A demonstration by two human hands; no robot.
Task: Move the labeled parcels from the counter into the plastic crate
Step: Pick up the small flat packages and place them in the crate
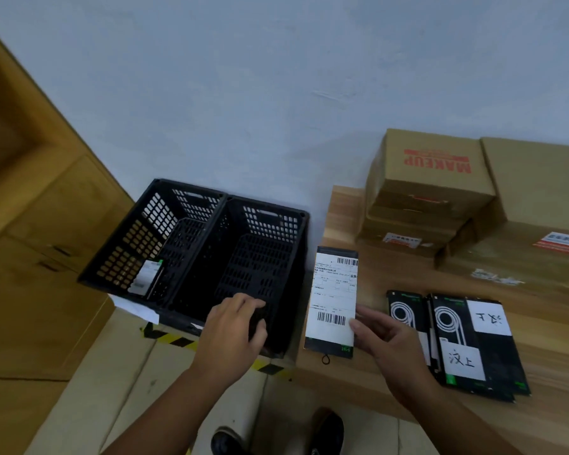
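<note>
**Parcel held at the counter's left edge, crates alongside**

Nearest the camera, a pair of dark shoes (326,431) stood on the pale floor tiles. Just beyond them, a strip of yellow-and-black tape (178,340) ran along the floor at the foot of the crates.

The right hand (388,349) pinched the labelled parcel (332,303) by its right edge. The thumb lay on the white label beside the lower barcode, and the fingers went behind it, mostly hidden. The parcel, a long black packet almost covered by its shipping label, was at the left edge of the wooden counter (555,372). Whether it rested on the wood or was lifted clear could not be told.

The left hand (234,333) held nothing. Its fingers were loosely bent and close together over the near wall of the right crate (276,231), and contact with the rim could not be made out.

To the right of the held parcel, near the counter's front edge, lay the black packets (493,366), overlapping one another. Two of them carried white slips with handwritten characters.

The right crate, black and perforated, stood just beside the counter's left edge. The left crate (128,244) touched it on its other side. Inside the left crate, a second parcel (147,277) leaned against the near left wall, label showing.

Along the counter's far edge, against the pale wall, cardboard boxes (539,192) were stacked. The top one, the MAKEUP box (431,169), bore red lettering. A wooden cabinet (46,224) filled the far left.
</note>
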